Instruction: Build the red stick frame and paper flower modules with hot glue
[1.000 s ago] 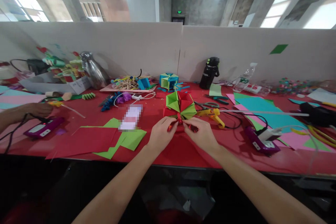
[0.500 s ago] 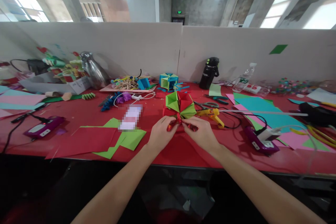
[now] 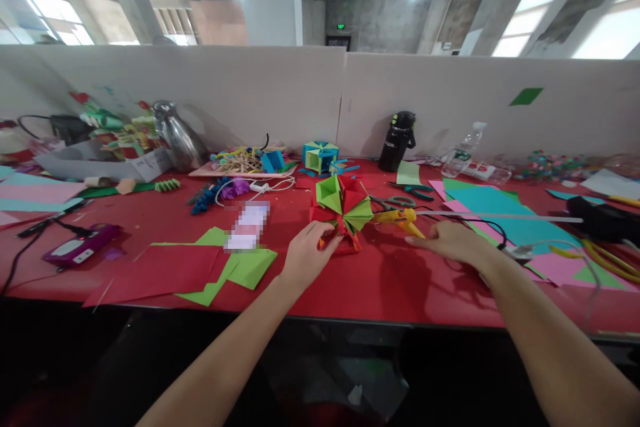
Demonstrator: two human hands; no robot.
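Note:
A folded red and green paper piece [image 3: 343, 200] lies near the middle of the red table, with thin red paper strips at its lower side. My left hand [image 3: 311, 250] is closed on the lower left part of this piece. To the right, my right hand [image 3: 447, 240] is over the handle of a yellow glue gun [image 3: 397, 215], fingers bent around or beside it. Whether it grips the handle is hard to make out.
Red and green paper sheets [image 3: 175, 273] and a blurred phone [image 3: 249, 225] lie left. Behind stand a blue and green paper box [image 3: 321, 158] and a black bottle [image 3: 397, 141]. Scissors [image 3: 397, 201] and blue sheets [image 3: 510, 213] are right; a purple power strip [image 3: 83, 245] is far left.
My right hand has let go of the red strips and moved right to the glue gun's handle. My left hand has stayed on the paper piece.

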